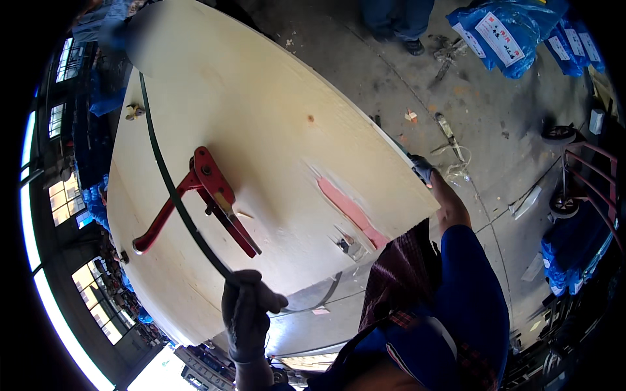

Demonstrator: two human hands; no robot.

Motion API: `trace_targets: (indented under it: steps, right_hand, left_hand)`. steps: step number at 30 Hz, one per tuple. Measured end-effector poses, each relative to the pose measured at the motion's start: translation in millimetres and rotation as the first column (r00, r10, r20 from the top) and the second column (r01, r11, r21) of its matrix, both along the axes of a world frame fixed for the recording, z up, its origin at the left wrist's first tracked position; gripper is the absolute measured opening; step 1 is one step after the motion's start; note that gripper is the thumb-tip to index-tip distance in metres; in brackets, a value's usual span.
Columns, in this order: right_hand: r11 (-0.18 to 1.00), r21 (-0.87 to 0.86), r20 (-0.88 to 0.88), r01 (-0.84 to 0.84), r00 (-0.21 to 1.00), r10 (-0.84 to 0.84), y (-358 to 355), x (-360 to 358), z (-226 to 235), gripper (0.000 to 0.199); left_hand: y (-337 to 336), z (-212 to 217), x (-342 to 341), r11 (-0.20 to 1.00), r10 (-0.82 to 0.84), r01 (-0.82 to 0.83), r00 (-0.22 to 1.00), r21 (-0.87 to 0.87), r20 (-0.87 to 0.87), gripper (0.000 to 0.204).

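Observation:
My left hand [246,313], in a grey glove, pinches the end of a dark green strap [163,166]. From there the strap runs in a curve up to the far left of a large pale wooden board [261,98]. A red hand tool [208,179] with a long lever handle and a narrow jaw rests on the board, the strap passing across its handle. At the board's right edge is my right hand [422,169], also in a dark glove. Its fingers are partly hidden by the edge, so their grip does not show.
A pink-red patch [352,212] and a ragged hole mark the board's near right. Another person's legs [398,19] stand at the far side. Blue plastic-wrapped bundles [502,39] lie at the far right, with a red wheeled cart [590,169] nearer. Scraps litter the concrete floor [482,130].

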State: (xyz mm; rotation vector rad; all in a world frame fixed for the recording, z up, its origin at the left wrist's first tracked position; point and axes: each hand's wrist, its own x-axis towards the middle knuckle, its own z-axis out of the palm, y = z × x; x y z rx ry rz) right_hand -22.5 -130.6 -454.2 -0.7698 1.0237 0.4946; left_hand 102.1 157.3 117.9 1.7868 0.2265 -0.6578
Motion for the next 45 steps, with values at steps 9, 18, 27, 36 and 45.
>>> trace_targets:
  steps: [9,18,27,36,45]
  right_hand:
    - [0.958,0.288,-0.003,0.006,1.0,-0.006,115.2,-45.8,69.2,0.027]
    - [0.857,0.507,0.262,-0.091,0.964,-0.052,153.3,-99.2,166.9,0.021]
    - [0.606,0.791,0.087,0.087,0.964,-0.252,135.8,-71.3,307.3,0.017]
    - [0.652,0.741,0.404,-0.163,0.883,-0.239,106.6,-4.3,544.2,0.019]
    - [0.354,0.935,0.013,-0.002,0.999,-0.029,97.1,44.7,535.3,0.016]
  left_hand:
    - [-32.5,-55.9,5.1,0.986,-0.063,0.052,0.996,-0.157,-0.067,0.022]
    - [-3.2,-108.5,0.6,0.99,0.005,-0.012,0.999,-0.142,-0.047,0.029]
    - [14.5,-115.7,-27.1,0.955,0.01,-0.023,0.999,-0.296,-0.048,0.028]
    - [3.2,-97.3,-82.0,0.886,-0.112,0.104,0.994,-0.452,0.01,0.03]
    - [-16.1,-100.2,-81.7,0.791,-0.133,0.358,0.892,-0.496,0.431,0.034]
